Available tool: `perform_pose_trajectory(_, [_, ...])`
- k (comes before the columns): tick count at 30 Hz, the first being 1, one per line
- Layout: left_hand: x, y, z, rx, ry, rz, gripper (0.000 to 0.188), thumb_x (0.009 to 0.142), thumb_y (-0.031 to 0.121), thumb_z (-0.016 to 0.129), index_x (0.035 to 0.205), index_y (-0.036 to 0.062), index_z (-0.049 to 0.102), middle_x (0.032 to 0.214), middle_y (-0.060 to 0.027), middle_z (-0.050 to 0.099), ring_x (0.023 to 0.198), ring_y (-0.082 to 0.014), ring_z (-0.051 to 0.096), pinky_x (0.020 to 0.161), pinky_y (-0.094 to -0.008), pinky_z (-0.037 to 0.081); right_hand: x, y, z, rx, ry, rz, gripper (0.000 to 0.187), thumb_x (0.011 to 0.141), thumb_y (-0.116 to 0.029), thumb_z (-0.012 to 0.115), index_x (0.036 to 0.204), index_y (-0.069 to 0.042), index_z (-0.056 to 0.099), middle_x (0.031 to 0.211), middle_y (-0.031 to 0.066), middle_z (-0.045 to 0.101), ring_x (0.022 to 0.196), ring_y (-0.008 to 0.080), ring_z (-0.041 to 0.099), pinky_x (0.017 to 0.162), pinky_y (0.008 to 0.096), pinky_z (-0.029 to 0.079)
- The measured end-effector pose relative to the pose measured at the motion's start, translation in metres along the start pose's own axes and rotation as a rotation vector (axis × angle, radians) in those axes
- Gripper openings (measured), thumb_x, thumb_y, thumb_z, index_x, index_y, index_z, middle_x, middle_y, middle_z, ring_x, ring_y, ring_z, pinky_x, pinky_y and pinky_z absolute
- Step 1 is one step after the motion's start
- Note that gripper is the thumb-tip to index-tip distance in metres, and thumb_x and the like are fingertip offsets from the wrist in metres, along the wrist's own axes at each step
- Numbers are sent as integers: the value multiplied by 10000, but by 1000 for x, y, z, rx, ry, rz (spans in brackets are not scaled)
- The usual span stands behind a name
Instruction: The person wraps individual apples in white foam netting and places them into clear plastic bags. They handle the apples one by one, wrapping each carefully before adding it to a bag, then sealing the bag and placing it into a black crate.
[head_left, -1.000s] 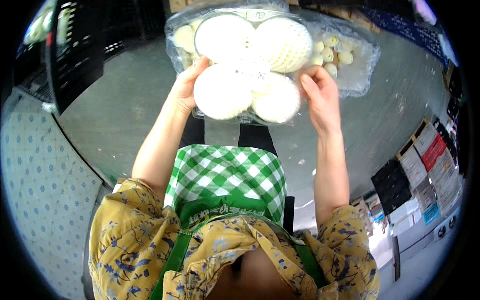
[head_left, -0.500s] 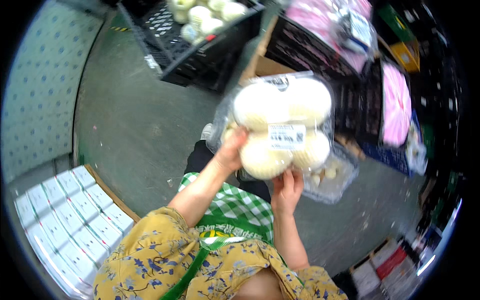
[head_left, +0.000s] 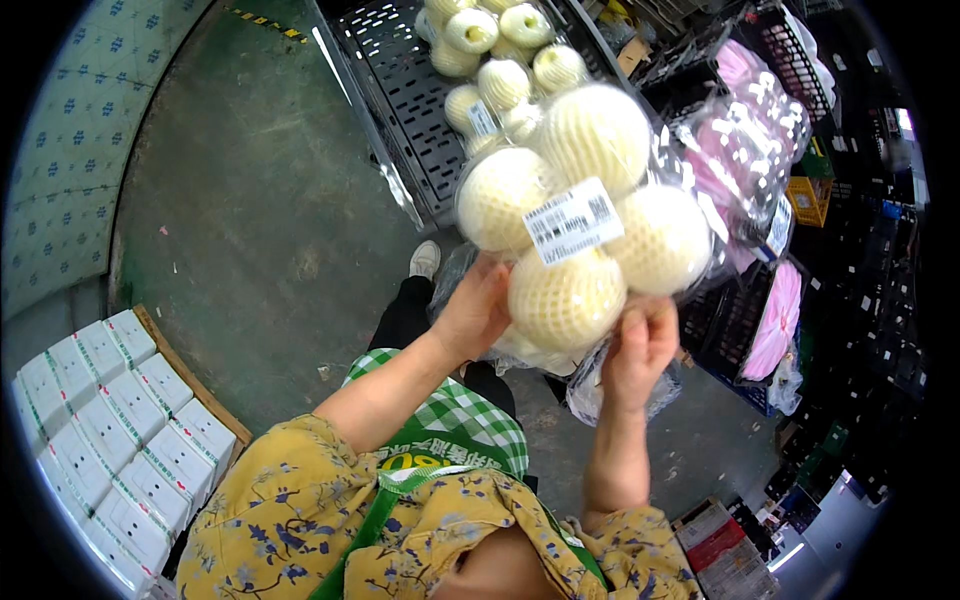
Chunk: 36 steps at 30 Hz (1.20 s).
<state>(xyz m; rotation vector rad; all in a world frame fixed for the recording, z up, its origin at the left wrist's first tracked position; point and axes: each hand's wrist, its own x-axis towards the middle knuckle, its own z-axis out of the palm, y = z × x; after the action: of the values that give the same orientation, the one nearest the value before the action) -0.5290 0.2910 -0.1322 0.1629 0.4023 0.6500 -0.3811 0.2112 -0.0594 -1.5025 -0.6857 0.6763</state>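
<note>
Between my two hands is a clear plastic pack of fruit in white foam nets (head_left: 567, 300), with a white printed label (head_left: 573, 222) on its upper face. My left hand (head_left: 474, 312) grips the pack's near left edge, fingertips partly hidden beneath it. At the near right corner my right hand (head_left: 640, 345) pinches the plastic, fingers curled. The pack is held up in front of a black crate (head_left: 410, 110) and overlaps its near part. Inside that crate lie several more foam-netted fruits (head_left: 503, 84), some in labelled clear packs.
White strapped boxes (head_left: 125, 430) are stacked at the lower left. Black crates with pink-wrapped goods (head_left: 770, 325) stand at the right. Crumpled clear plastic (head_left: 655, 392) shows below my right hand. Greenish floor (head_left: 250, 200) spreads to the left; my shoe (head_left: 425, 259) rests on it.
The pack has moved right and turned, its label now tilted. My right hand has shifted right along its near edge. The view has shifted too, with more of the black crate showing.
</note>
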Motion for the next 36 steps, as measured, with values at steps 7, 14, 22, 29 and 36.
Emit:
perform_pose_trajectory(7, [5, 113, -14, 423, 334, -154, 480, 901, 204, 542, 1313, 11, 390, 1197, -137, 557, 1081, -206, 556, 923, -343, 439, 148, -13, 108, -662, -390, -229, 127, 753, -49, 559, 725, 8, 449, 651, 138, 502, 570, 278, 496, 545, 348, 411])
perform_pose_trajectory(14, [14, 148, -42, 684, 364, 16, 293, 888, 61, 511, 1172, -8, 514, 1003, -109, 637, 916, -174, 614, 849, -292, 470, 202, 61, 189, -967, -839, -243, 154, 732, -133, 543, 738, 17, 572, 770, 227, 615, 773, 371, 618, 704, 455, 495])
perform_pose_trajectory(22, [43, 168, -44, 742, 292, -26, 275, 883, 97, 532, 1139, -4, 540, 987, -104, 643, 911, -170, 613, 837, -289, 465, 204, 139, 204, -1173, -925, -128, 211, 728, -187, 560, 798, 3, 617, 788, 209, 639, 799, 351, 629, 740, 425, 500])
perform_pose_trajectory(29, [66, 167, -44, 783, 243, -46, 285, 879, 110, 551, 1140, -2, 539, 982, -99, 642, 906, -167, 612, 824, -292, 472, 210, 150, 189, -1164, -787, -56, 312, 764, -286, 600, 879, 0, 644, 848, 202, 651, 841, 348, 630, 761, 414, 506])
perform_pose_trajectory(36, [75, 152, -11, 959, 184, 29, 271, 888, 46, 518, 1145, -37, 534, 1008, -138, 630, 943, -207, 608, 883, -333, 470, 201, 87, 58, -432, -19, 14, 188, 830, -195, 626, 885, -16, 644, 758, 82, 648, 707, 138, 613, 648, 288, 493])
